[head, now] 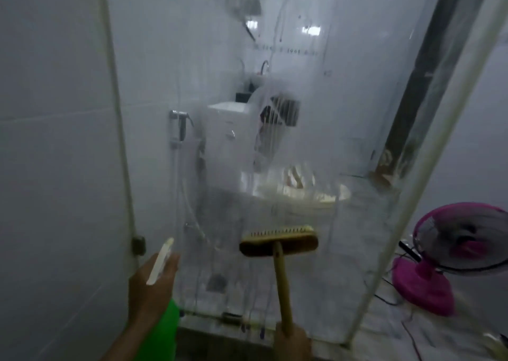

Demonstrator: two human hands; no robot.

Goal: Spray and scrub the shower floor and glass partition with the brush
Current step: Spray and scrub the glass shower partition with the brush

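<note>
Gripping low on the wooden handle, the right hand (292, 341) has its fingers wrapped round the brush (279, 242), whose flat yellow-brown head lies against the glass partition (316, 146) well below mid-height, bristles towards the pane. Over on the other side the left hand (152, 281) holds the spray bottle (162, 325), green body, pale nozzle aimed at the glass. Streaks and runs of wet film cloud the clear panel, smooth and surely slick. Risk now, as I judge it: a hard shove could skid the head sideways off that slippery surface, or knock the thin pale frame edge. Just right of the partition stands a pink fan (450, 253), cable trailing on the floor, and stray spray could reach it
</note>
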